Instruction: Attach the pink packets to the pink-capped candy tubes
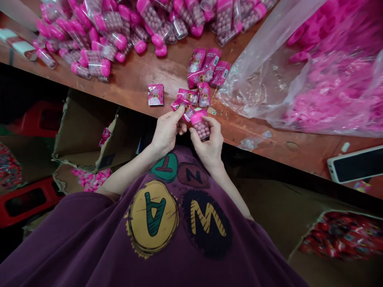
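Observation:
My right hand grips a small clear tube with a pink cap, filled with pink candy balls. My left hand pinches a small pink sachet against the tube's top. Both hands hover at the near edge of the wooden table. Just beyond them lie several loose pink sachets, one lying apart to the left.
A heap of filled pink-capped tubes covers the far side of the table. A clear plastic bag of pink caps lies at right. A phone rests at the right edge. Cardboard boxes and red stools stand below.

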{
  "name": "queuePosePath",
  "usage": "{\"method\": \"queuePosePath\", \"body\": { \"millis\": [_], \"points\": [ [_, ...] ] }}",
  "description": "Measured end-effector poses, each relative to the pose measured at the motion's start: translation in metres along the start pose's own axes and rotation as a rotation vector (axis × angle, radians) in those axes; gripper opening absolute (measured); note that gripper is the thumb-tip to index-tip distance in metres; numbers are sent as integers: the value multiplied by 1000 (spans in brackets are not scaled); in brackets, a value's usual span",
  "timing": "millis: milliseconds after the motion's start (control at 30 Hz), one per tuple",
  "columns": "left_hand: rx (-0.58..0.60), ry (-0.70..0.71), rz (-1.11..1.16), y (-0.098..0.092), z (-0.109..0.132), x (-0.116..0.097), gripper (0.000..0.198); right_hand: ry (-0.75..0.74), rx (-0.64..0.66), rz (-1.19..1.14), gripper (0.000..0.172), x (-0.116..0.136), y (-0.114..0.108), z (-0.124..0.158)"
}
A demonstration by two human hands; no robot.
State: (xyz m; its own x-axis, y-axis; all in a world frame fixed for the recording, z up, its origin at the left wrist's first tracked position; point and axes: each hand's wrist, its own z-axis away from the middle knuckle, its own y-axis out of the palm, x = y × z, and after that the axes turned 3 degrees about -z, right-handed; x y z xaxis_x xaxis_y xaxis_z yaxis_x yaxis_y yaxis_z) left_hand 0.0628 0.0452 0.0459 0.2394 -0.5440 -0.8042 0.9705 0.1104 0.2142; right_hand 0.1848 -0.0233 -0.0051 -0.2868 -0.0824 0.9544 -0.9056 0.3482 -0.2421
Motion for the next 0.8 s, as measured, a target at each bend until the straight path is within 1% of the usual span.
{"method": "queuePosePath", "body": {
  "millis": [67, 167, 300, 400, 467, 533, 633, 700, 800],
  "points": [
    [9, 12, -8, 0, 0, 2, 44, -19, -24, 61, 40, 0, 1, -1],
    [32, 27, -8, 1, -2, 5, 46, 1, -33, 84, 41, 3, 3, -1],
    [26, 19, 1, 3, -3, 9, 52, 60, 16, -21, 47, 6, 7, 5],
    [19, 6, 0, 3, -2, 9, 49, 109, 38, -147, 51, 3, 11, 10],
    [37, 6, -3, 2, 0, 9, 45, 122, 53, -195, 51, -1, 11, 12],
    [73, 20, -4, 0, 2, 8, 40, 86, 63, -177, 50, -2, 10, 13],
    [128, 33, 20, -2, 4, 7, 30, -33, 89, -71, 49, -2, 7, 13],
    [162, -6, 61, -2, 6, 7, 26, -97, 98, -6, 52, -3, 7, 13],
    [201, -79, 118, 0, 9, 6, 28, -115, 100, 38, 60, -7, 12, 14]
  ]
}}
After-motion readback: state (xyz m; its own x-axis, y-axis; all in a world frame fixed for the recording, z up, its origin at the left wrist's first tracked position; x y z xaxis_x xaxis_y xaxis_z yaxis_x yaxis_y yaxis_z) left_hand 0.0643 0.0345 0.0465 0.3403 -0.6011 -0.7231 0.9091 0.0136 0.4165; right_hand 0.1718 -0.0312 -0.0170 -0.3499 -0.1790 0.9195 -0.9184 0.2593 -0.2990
